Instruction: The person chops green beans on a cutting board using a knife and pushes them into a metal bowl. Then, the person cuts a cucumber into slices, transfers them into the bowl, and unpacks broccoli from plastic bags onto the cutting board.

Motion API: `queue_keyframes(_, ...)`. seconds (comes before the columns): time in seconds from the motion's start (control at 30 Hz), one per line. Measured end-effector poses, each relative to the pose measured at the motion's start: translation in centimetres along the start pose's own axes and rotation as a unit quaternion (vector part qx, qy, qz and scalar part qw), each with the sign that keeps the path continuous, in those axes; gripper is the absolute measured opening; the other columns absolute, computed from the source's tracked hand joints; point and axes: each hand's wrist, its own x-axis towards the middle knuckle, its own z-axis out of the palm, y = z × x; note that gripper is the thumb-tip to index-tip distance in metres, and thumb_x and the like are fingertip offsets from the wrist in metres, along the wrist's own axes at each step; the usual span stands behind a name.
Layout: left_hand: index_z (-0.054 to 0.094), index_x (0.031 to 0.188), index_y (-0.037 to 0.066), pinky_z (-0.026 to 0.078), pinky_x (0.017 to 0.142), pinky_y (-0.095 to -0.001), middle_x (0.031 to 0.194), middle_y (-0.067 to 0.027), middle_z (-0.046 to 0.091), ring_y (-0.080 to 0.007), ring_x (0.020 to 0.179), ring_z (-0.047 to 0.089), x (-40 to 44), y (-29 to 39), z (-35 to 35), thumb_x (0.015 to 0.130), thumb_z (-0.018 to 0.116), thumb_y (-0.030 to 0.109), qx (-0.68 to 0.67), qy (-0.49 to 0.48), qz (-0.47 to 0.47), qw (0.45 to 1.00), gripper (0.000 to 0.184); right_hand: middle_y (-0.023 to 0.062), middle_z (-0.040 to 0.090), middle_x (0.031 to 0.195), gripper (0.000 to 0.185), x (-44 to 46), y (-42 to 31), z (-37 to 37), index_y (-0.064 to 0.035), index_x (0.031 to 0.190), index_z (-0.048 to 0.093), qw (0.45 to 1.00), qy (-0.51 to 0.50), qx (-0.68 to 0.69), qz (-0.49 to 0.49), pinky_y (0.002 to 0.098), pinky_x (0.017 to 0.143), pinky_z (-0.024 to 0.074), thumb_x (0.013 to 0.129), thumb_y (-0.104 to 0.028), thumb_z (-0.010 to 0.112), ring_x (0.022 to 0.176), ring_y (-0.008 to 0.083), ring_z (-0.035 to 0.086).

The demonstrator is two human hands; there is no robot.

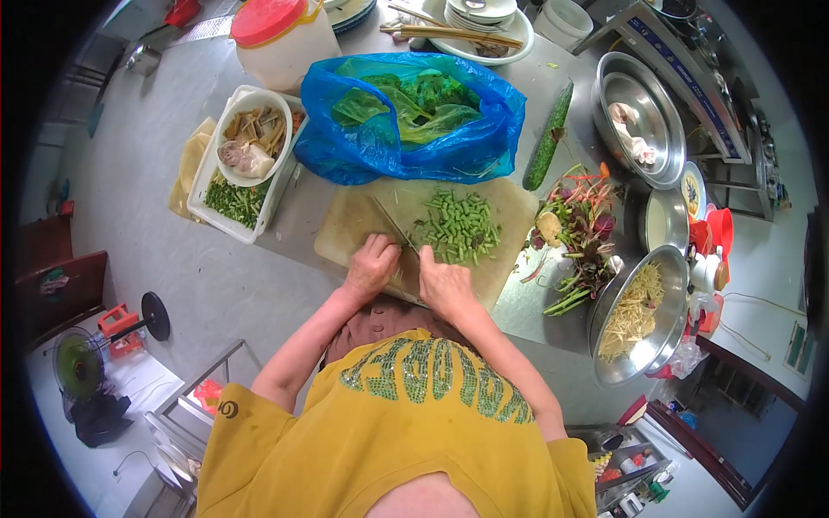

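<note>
My right hand (443, 281) is closed round the handle of a kitchen knife (395, 224), whose blade points away from me and to the left over a cutting board (509, 203). Close by on the left, my left hand (371, 265) rests on the board with curled fingers beside the blade. What those fingers press is mostly hidden; a bit of dark green shows at the tips. A pile of short-cut green beans (458, 226) lies to the right of the knife. Behind the board stands a blue plastic bag (337, 142) with leafy greens (423, 99) inside.
To the left, a white basket (263, 226) holds chopped greens and a bowl (285, 116). A cucumber (549, 142), mixed vegetable scraps (579, 229) and metal bowls (609, 69) lie to the right; one bowl holds pale shreds (635, 315). A red-lidded tub (285, 56) stands behind.
</note>
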Motion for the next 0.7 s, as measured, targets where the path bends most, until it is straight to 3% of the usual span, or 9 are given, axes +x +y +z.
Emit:
queue_keyframes(0.37, 0.060, 0.087, 0.001, 0.052, 0.070, -0.0383, 0.094, -0.0110, 0.058, -0.0301, 0.085, 0.059, 0.1, -0.7, -0.1, 0.078, 0.065, 0.000, 0.010, 0.010, 0.022, 1.000, 0.010, 0.0246, 0.064, 0.065, 0.021, 0.6, 0.2, 1.2, -0.0022, 0.102, 0.041, 0.998, 0.001, 0.055, 0.004, 0.0552, 0.062, 0.0527, 0.087, -0.011, 0.055, 0.067, 0.0438, 0.068)
queue_keyframes(0.43, 0.061, 0.101, 0.000, 0.051, 0.080, -0.0419, 0.107, -0.0148, 0.058, -0.0339, 0.097, 0.058, -0.3, -0.8, -0.1, 0.078, 0.068, 0.003, 0.010, -0.012, -0.004, 1.000, 0.024, 0.0243, 0.064, 0.064, 0.020, 0.2, 0.4, 0.9, -0.0026, 0.102, 0.041, 0.996, 0.019, 0.082, 0.013, 0.0557, 0.061, 0.0523, 0.090, -0.012, 0.054, 0.067, 0.0438, 0.067)
queue_keyframes(0.47, 0.061, 0.101, 0.000, 0.051, 0.080, -0.0419, 0.107, -0.0148, 0.058, -0.0339, 0.097, 0.058, -0.1, -0.9, 0.3, 0.078, 0.068, 0.003, 0.008, -0.016, 0.002, 1.000, 0.024, 0.0231, 0.063, 0.063, 0.019, -0.5, 0.9, 0.5, -0.0037, 0.103, 0.043, 0.995, 0.033, 0.092, 0.019, 0.0557, 0.059, 0.0507, 0.093, -0.016, 0.053, 0.063, 0.0443, 0.065)
queue_keyframes(0.53, 0.052, 0.127, -0.005, 0.042, 0.102, -0.0487, 0.134, -0.0245, 0.048, -0.0420, 0.124, 0.047, 0.8, -0.2, 0.9, 0.080, 0.075, 0.024, 0.050, 0.002, -0.025, 0.998, 0.060, 0.0210, 0.061, 0.059, 0.017, -2.5, 1.6, -0.8, -0.0066, 0.104, 0.044, 0.992, 0.056, 0.095, 0.054, 0.0561, 0.055, 0.0483, 0.097, -0.020, 0.052, 0.058, 0.0442, 0.063)
queue_keyframes(0.57, 0.052, 0.127, -0.005, 0.042, 0.102, -0.0487, 0.134, -0.0245, 0.048, -0.0420, 0.124, 0.047, 1.4, 0.1, 1.3, 0.080, 0.075, 0.024, 0.045, -0.002, -0.021, 0.999, 0.060, 0.0210, 0.061, 0.059, 0.017, -3.9, 1.9, -1.7, -0.0066, 0.104, 0.044, 0.992, 0.057, 0.096, 0.061, 0.0561, 0.055, 0.0483, 0.097, -0.020, 0.052, 0.058, 0.0442, 0.063)
queue_keyframes(0.63, 0.030, 0.144, -0.009, 0.024, 0.117, -0.0536, 0.151, -0.0328, 0.026, -0.0475, 0.142, 0.025, 3.9, 0.8, 2.1, 0.076, 0.077, 0.051, 0.111, -0.070, -0.007, 0.991, 0.103, 0.0205, 0.061, 0.058, 0.018, -6.5, 2.9, -3.2, -0.0057, 0.105, 0.043, 0.981, 0.079, 0.084, 0.158, 0.0558, 0.054, 0.0477, 0.098, -0.020, 0.051, 0.058, 0.0434, 0.064)
queue_keyframes(0.67, 0.030, 0.144, -0.009, 0.024, 0.117, -0.0536, 0.151, -0.0328, 0.026, -0.0475, 0.142, 0.025, 5.1, 0.7, 2.7, 0.076, 0.077, 0.051, 0.106, -0.074, -0.004, 0.992, 0.103, 0.0205, 0.061, 0.058, 0.018, -7.4, 4.0, -3.2, -0.0057, 0.105, 0.043, 0.980, 0.079, 0.084, 0.165, 0.0558, 0.054, 0.0477, 0.098, -0.020, 0.051, 0.058, 0.0434, 0.064)
queue_keyframes(0.7, 0.026, 0.146, -0.010, 0.021, 0.118, -0.0532, 0.152, -0.0339, 0.022, -0.0478, 0.144, 0.021, 6.4, 0.4, 3.2, 0.073, 0.075, 0.059, 0.095, -0.094, 0.011, 0.991, 0.112, 0.0208, 0.061, 0.058, 0.018, -8.3, 5.2, -2.9, -0.0050, 0.105, 0.043, 0.972, 0.097, 0.049, 0.207, 0.0559, 0.054, 0.0476, 0.098, -0.020, 0.051, 0.058, 0.0435, 0.064)
